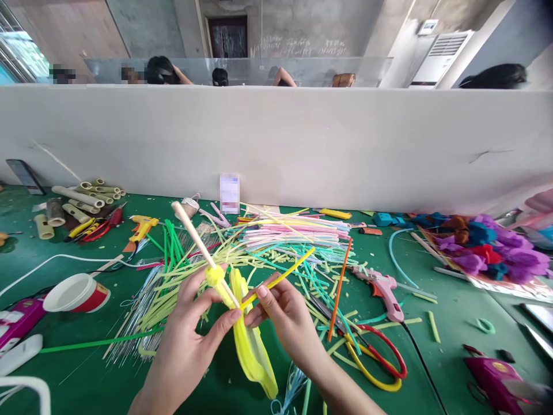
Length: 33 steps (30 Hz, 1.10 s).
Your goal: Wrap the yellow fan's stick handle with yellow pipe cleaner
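Note:
My left hand (pixel 190 340) is closed around a pale wooden stick (pixel 192 233) that slants up to the left; yellow material (pixel 253 340) is wrapped on its lower part and hangs down in a long loop. My right hand (pixel 283 314) pinches a thin yellow straw (pixel 285 275) that touches the stick just below my left thumb. Both hands hover over a heap of coloured straws (pixel 276 242) on the green table (pixel 449 300).
A pink glue gun (pixel 382 288) lies to the right, a yellow one (pixel 140 226) to the left. Red-and-yellow-handled scissors (pixel 380 360) are near my right wrist. A red cup (pixel 80 294), paper rolls (pixel 86 199), purple flowers (pixel 496 251) and a white partition wall (pixel 302 138) surround the area.

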{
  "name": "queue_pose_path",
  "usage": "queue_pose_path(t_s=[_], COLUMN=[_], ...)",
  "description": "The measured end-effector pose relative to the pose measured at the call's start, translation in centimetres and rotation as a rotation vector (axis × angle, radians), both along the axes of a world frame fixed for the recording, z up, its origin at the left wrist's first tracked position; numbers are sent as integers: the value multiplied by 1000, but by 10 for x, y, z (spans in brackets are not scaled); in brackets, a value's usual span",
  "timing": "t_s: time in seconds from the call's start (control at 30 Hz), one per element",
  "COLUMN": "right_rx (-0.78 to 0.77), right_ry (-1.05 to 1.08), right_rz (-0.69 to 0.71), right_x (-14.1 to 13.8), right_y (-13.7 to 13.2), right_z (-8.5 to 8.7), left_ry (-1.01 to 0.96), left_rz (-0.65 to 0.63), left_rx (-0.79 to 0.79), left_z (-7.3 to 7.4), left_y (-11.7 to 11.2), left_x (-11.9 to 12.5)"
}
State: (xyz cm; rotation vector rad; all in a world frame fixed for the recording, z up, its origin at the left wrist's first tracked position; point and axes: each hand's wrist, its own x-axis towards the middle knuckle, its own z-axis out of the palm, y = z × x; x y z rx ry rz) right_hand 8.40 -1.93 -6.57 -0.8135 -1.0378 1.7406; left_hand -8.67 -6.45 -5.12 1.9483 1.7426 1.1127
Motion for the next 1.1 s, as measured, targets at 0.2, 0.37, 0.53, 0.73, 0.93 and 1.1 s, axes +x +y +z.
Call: queue_pose_path(t_s=[0.2, 0.37, 0.53, 0.73, 0.93, 1.1], right_rx=[192, 566, 486, 331, 151, -1], right_ry=[-164, -373, -203, -271, -162, -45], right_rz=[-33, -152, 103, -113, -141, -53], right_x=[-5, 5, 16, 20, 19, 15], right_y=[11, 27, 37, 39, 32, 25], right_z=[-6, -2, 10, 2, 1, 4], left_ry=[-95, -244, -349, -224, 181, 108], left_rz=[-152, -353, -544, -268, 103, 94], left_rx=[-61, -211, -411, -325, 401, 228], left_z=[5, 7, 16, 27, -3, -55], left_y=[10, 31, 59, 39, -8, -23], left_x=[-12, -22, -23, -18, 23, 60])
